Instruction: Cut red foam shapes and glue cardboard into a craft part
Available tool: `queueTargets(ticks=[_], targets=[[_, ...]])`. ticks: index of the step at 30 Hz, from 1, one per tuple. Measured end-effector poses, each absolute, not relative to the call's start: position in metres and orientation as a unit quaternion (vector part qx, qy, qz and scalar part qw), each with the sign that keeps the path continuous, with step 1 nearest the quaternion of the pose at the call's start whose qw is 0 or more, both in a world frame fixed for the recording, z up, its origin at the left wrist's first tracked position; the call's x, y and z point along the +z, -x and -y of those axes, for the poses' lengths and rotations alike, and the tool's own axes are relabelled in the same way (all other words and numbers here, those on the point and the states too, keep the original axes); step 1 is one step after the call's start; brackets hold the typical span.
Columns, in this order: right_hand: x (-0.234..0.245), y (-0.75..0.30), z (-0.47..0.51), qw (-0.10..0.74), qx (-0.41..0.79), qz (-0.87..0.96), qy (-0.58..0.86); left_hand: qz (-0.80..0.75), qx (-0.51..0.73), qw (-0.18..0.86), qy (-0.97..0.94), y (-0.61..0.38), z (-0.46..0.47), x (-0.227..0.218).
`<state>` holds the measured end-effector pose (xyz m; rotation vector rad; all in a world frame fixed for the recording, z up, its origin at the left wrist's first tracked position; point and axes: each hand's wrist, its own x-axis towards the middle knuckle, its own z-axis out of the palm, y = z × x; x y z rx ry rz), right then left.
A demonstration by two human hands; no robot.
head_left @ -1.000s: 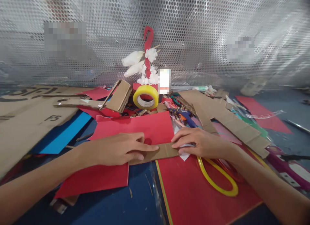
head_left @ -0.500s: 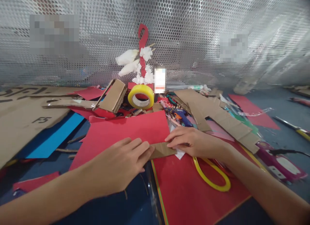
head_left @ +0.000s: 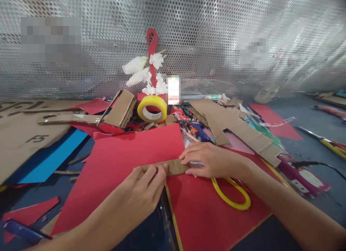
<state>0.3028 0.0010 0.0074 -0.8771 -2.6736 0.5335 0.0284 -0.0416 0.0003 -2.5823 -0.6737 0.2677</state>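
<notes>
A short brown cardboard strip (head_left: pixel 175 167) lies across the edge of a red paper sheet (head_left: pixel 135 146). The curled fingers of my left hand (head_left: pixel 146 189) press on its left part. At the other end, my right hand (head_left: pixel 208 160) pinches the strip between thumb and fingers. Something whitish shows under the right palm, too covered to name. Below that hand a yellow loop handle (head_left: pixel 243 206) rests on a stack of red paper (head_left: pixel 211 222).
Behind the sheet stand a yellow tape roll (head_left: pixel 152 109) and a folded cardboard piece (head_left: pixel 119 108). A blue glue gun (head_left: pixel 200 130), cardboard scraps (head_left: pixel 238 124) and a magenta power strip (head_left: pixel 304 175) lie rightward. Large cardboard (head_left: pixel 35 128) covers the left.
My left hand has shifted slightly left and down along the strip, showing more of it. The red sheet's lower left part is more visible, and the whole view has shifted a little.
</notes>
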Motion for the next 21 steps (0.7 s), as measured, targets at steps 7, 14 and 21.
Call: queueTargets(ticks=[7, 14, 21], targets=[[0.004, -0.304, -0.001, 0.123, 0.16, 0.935, 0.291, 0.297, 0.116, 0.195, 0.927, -0.027, 0.048, -0.003], [0.003, -0.305, 0.0, 0.12, 0.11, 0.951, 0.264, 0.294, 0.1, 0.239, 0.92, -0.022, 0.048, -0.009], [0.003, -0.306, -0.002, 0.092, 0.084, 0.96, 0.252, 0.297, 0.093, 0.217, 0.925, -0.021, 0.042, -0.008]])
